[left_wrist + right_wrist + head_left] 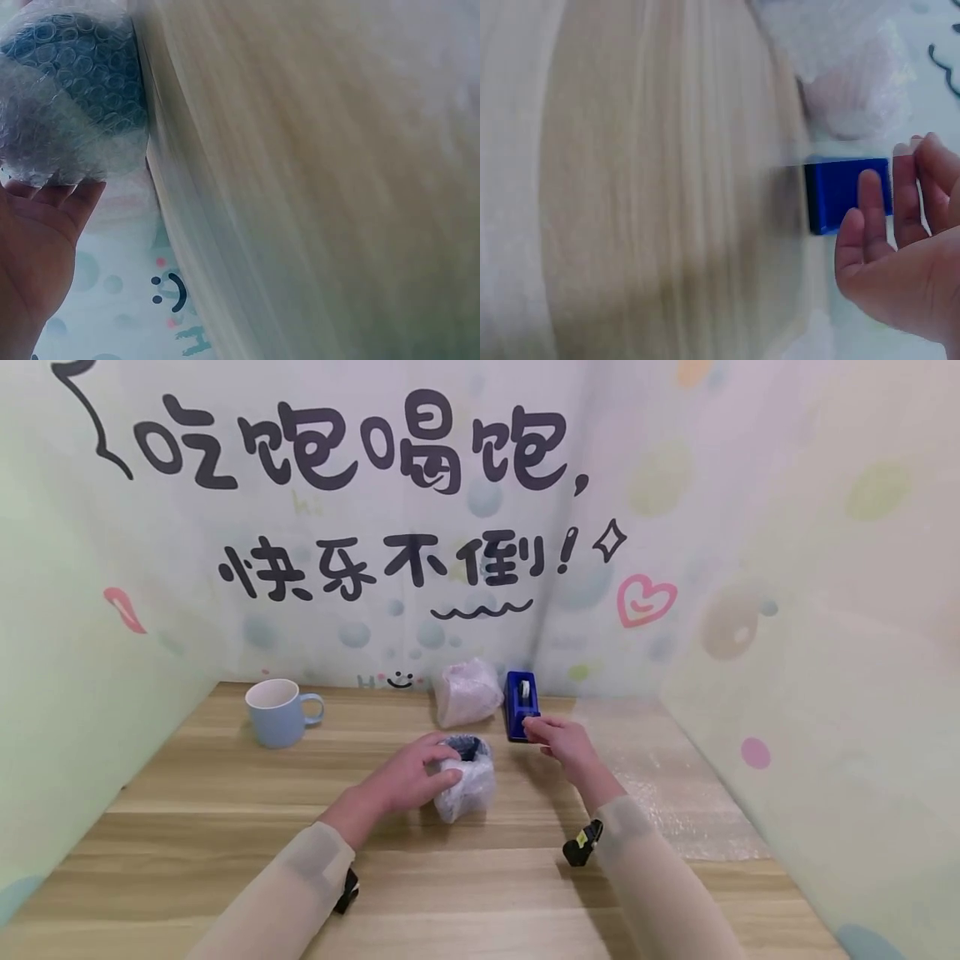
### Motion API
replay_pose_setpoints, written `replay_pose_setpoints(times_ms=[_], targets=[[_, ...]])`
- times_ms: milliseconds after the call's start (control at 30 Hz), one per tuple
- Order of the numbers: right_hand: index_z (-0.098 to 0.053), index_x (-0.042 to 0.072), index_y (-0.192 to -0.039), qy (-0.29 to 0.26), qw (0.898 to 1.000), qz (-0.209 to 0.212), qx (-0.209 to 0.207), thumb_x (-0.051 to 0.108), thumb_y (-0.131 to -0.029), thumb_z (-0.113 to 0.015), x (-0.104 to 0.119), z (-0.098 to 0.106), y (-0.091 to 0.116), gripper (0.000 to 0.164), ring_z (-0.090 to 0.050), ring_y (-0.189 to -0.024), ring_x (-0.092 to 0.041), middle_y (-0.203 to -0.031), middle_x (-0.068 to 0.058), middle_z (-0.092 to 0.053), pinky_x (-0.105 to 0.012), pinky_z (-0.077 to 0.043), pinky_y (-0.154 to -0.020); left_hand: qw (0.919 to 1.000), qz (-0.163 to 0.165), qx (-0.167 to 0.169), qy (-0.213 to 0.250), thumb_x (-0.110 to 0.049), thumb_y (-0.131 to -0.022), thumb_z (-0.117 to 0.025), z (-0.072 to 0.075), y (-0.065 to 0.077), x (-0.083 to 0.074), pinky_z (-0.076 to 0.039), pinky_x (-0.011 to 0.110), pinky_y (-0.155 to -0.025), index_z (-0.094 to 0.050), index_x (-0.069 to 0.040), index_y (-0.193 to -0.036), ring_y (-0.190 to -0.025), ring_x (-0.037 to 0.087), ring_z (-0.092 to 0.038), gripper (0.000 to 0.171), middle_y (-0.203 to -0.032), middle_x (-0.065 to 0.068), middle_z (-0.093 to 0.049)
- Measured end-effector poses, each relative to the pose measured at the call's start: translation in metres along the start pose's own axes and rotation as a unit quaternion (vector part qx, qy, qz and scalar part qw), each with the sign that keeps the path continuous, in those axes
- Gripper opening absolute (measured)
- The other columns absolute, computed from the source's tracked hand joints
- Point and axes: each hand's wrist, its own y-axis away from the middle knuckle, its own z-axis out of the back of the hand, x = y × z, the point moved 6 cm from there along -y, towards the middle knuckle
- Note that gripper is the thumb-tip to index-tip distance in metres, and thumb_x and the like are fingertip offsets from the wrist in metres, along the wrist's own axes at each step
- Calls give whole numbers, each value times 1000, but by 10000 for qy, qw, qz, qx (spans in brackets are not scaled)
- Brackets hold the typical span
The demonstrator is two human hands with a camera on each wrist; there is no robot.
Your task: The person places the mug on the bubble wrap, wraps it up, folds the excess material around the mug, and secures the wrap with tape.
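A blue cup in bubble wrap (471,789) stands on the table, its dark opening facing up. My left hand (414,771) grips its left side, thumb in front and fingers at the rim. Through the wrap, blue shows in the left wrist view, where the bubble-wrapped cup (82,82) is above the fingers of my left hand (37,247). My right hand (562,743) is at the near end of a blue tape dispenser (517,718). In the right wrist view its thumb and forefinger meet, pinching a faint clear strip of tape (904,151) beside the dispenser (840,195).
Behind the cup sits another bubble-wrapped bundle (468,693), left of the dispenser. A light blue mug (277,722) stands at the back left. A flat sheet of bubble wrap (675,793) lies along the right side of the wooden table (420,893). Printed curtains enclose the table.
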Motion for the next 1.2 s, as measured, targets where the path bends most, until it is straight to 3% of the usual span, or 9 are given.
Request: replay_pose_setpoints(times_ms=[100, 267, 367, 500, 700, 967, 1200], targets=[[-80, 5, -122, -206, 9993, 291, 104, 32, -105, -77, 13, -2, 7, 32, -73, -97, -8, -112, -8, -84, -47, -55, -112, 10000, -59, -7, -38, -47, -105, -62, 2, 0, 0, -36, 68, -129, -75, -19, -135, -161, 48, -38, 43, -175, 20, -41], [-81, 8, -110, -450, 9953, 731, 450, 27, -106, -75, 44, -7, 29, 20, -72, -89, -8, -90, 8, -79, -30, -60, -96, 9998, -206, -38, -46, -47, -106, -62, 2, 1, -2, -36, 67, -129, -75, -17, -135, -160, 48, -40, 43, -174, 21, -42], [-81, 10, -109, -521, 9909, 980, 760, 22, -108, -72, 68, -12, 47, 16, -72, -90, -10, -92, 7, -78, -26, -61, -93, 9997, -232, -57, 17, -46, -106, -62, 2, 0, -3, -36, 66, -130, -74, -16, -136, -161, 48, -39, 44, -174, 21, -42], [-82, 11, -107, -738, 9836, 1135, 1192, 16, -109, -69, 93, -24, 72, 14, -72, -90, -11, -94, 4, -78, -29, -63, -94, 9982, -542, -205, 142, -35, -112, -54, 4, 2, -5, -36, 66, -129, -76, -10, -133, -159, 49, -42, 39, -169, 24, -47], [-81, 20, -94, -1045, 9723, 1066, 1798, 10, -110, -63, 112, -52, 102, 27, -71, -87, -11, -90, 3, -77, -28, -62, -93, 9961, -753, -388, 258, -28, -114, -49, 5, 3, -7, -40, 62, -128, -77, -8, -127, -153, 45, -51, 37, -162, 21, -55], [-81, 11, -104, -984, 9786, 833, 1603, 18, -109, -70, 99, -87, 82, 14, -72, -91, -14, -92, 4, -78, -30, -62, -95, 9963, -758, -392, 79, -25, -114, -48, 5, 4, -6, -45, 61, -125, -78, -9, -125, -146, 40, -57, 36, -159, 15, -60], [-81, 5, -109, -1016, 9844, 739, 1229, 19, -106, -74, 84, -95, 64, 16, -71, -87, -14, -92, 1, -79, -25, -61, -85, 9958, -739, -465, 267, -31, -115, -47, 6, 3, -9, -43, 60, -127, -79, -8, -124, -149, 41, -56, 40, -160, 16, -59]])
